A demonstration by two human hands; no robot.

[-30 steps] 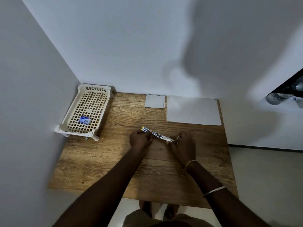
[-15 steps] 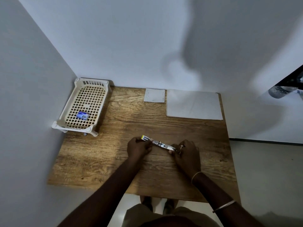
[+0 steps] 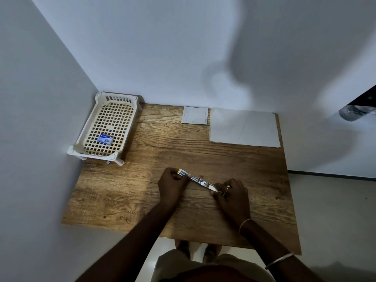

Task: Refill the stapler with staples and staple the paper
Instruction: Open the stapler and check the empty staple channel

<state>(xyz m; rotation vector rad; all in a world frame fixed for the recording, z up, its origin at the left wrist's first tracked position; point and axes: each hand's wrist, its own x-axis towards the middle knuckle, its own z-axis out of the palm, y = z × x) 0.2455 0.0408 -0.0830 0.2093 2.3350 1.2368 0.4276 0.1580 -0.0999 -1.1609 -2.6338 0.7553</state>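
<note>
Stapler (image 3: 200, 181), slim bare metal, gripped at both ends: left hand (image 3: 172, 185), right hand (image 3: 234, 195).

There is a single view, from a wide-angle camera worn on my head. It faces forward and steeply down onto the wooden table (image 3: 142, 200). My left hand (image 3: 171, 186) and right hand (image 3: 234, 196), both gripping the stapler (image 3: 201, 182), sit just below frame centre, nearest the lens. The tray (image 3: 91, 154) and paper (image 3: 244, 127) lie farther off, against the walls. My forearms enter from the bottom edge.
</note>
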